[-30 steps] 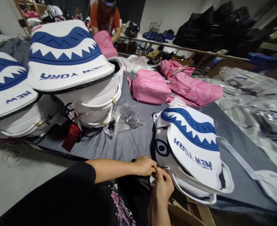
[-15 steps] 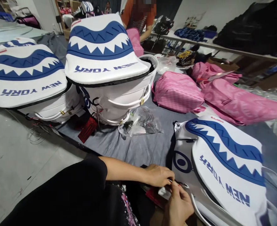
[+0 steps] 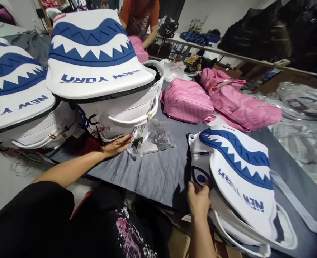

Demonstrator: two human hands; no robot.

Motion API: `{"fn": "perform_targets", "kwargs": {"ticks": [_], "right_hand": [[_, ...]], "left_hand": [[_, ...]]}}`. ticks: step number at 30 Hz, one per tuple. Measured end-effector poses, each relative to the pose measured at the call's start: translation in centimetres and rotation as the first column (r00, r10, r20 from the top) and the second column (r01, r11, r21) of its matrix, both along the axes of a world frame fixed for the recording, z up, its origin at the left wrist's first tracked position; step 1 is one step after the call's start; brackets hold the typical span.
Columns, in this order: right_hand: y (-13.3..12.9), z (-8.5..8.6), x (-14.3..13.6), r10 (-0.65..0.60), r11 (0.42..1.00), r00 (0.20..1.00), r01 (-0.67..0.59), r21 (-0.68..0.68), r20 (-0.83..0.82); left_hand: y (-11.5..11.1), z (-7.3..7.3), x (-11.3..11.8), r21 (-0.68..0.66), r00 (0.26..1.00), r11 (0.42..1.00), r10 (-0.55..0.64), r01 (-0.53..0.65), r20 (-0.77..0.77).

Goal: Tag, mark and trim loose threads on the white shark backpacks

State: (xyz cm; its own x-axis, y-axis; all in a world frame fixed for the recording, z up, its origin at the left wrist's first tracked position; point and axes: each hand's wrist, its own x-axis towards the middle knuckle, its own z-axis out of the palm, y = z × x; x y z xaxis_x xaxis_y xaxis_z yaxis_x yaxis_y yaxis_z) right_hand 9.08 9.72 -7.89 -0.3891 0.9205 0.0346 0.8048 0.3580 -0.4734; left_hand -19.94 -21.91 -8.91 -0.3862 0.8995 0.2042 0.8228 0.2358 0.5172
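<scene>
My left hand reaches out with straight fingers against the bottom edge of a stack of white backpacks. The top one has a blue zigzag-tooth print and "NEW YORK" lettering. A clear plastic bag lies just beyond my fingertips, and a dark red tag hangs by my wrist. On the right, my right hand grips the side of another white backpack, below its blue eye print; some fingertips are hidden against the bag.
More white backpacks stand at the left. Pink backpacks lie across the grey-covered table. Plastic-wrapped bags are heaped at the right. A person in an orange top works across the table.
My hands have parted from the strap by the right backpack. The left swung over to the stack; the right moved up onto the backpack's side. The view has turned right.
</scene>
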Motion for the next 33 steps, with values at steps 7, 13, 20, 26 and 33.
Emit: {"fn": "perform_targets", "kwargs": {"ticks": [7,13,20,26,33], "right_hand": [[3.8,2.9,0.8,-0.074,0.975,0.973,0.024,0.222,0.219],[-12.2,2.7,-11.7,0.895,0.352,0.409,-0.893,0.282,0.180],[-13.1,0.4,-17.3,0.742,0.553,0.528,-0.830,0.067,0.413],[-9.7,0.8,-15.1,0.532,0.773,0.641,-0.634,-0.009,0.554],[-11.3,-0.4,-18.2,0.507,0.841,0.705,-0.531,-0.105,0.495]], "left_hand": [[-2.9,-0.9,-4.9,-0.016,0.997,1.000,0.012,-0.011,0.073],[-5.8,-1.2,-10.6,0.026,0.988,0.987,0.156,-0.156,0.023],[-4.1,-0.7,-6.8,0.130,0.900,0.918,0.395,-0.376,-0.185],[6.0,-2.4,2.1,0.112,0.890,0.908,0.361,-0.403,0.279],[13.7,-3.9,3.9,-0.006,0.724,0.840,0.471,-0.543,0.504]]}}
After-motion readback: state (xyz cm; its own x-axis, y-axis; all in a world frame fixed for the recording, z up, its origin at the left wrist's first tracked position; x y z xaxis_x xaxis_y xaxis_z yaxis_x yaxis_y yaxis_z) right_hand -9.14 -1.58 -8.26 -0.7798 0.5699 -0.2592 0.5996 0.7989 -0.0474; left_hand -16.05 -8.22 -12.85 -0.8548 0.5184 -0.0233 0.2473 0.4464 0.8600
